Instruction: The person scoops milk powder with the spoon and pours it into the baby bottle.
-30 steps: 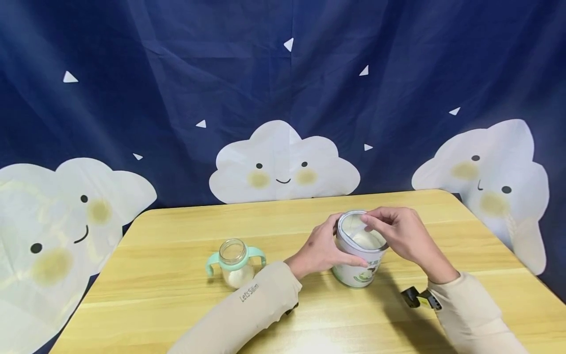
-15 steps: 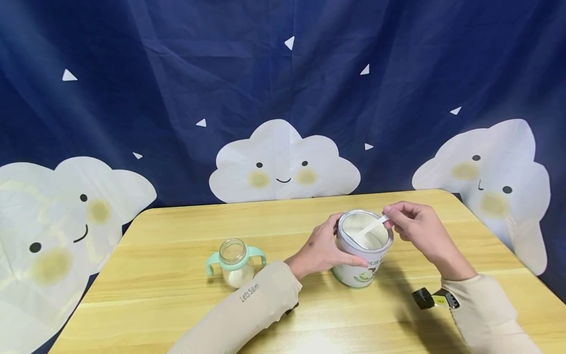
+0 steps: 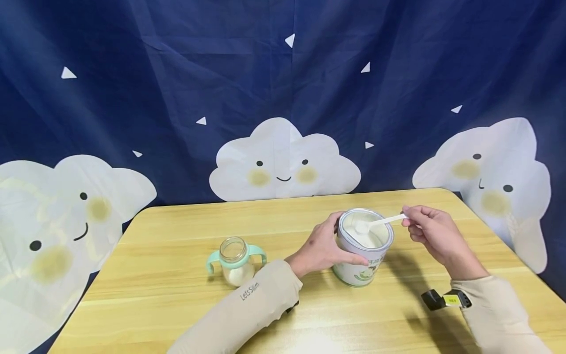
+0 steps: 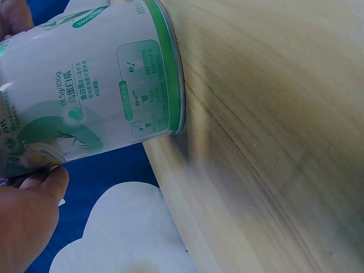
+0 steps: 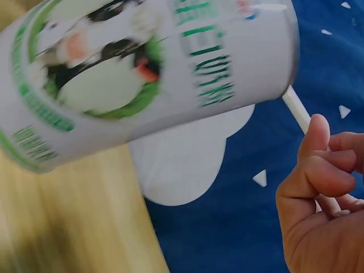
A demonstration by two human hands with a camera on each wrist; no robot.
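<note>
A white milk powder can [image 3: 359,273] with green print stands uncovered on the table, pale powder showing inside. My left hand [image 3: 325,248] grips it from the left, thumb across the front and fingers round the far side; the left wrist view shows the can [image 4: 85,85] between thumb and fingers. My right hand [image 3: 435,236] pinches the handle end of a white scoop [image 3: 389,219]. The scoop's bowl lies within the can's mouth, above or at the powder, and looks filled with it. In the right wrist view the scoop's handle [image 5: 297,108] runs behind the can's rim.
A clear baby bottle [image 3: 236,265] with mint green handles stands uncapped to the left, white powder in its bottom, close to my left sleeve [image 3: 252,305]. The wooden table [image 3: 177,246] ends at a dark blue curtain [image 3: 247,73] with cloud faces.
My right hand has drawn back to the right and the scoop has come up out of the powder, its handle now lying flatter. The left hand and can have stayed put.
</note>
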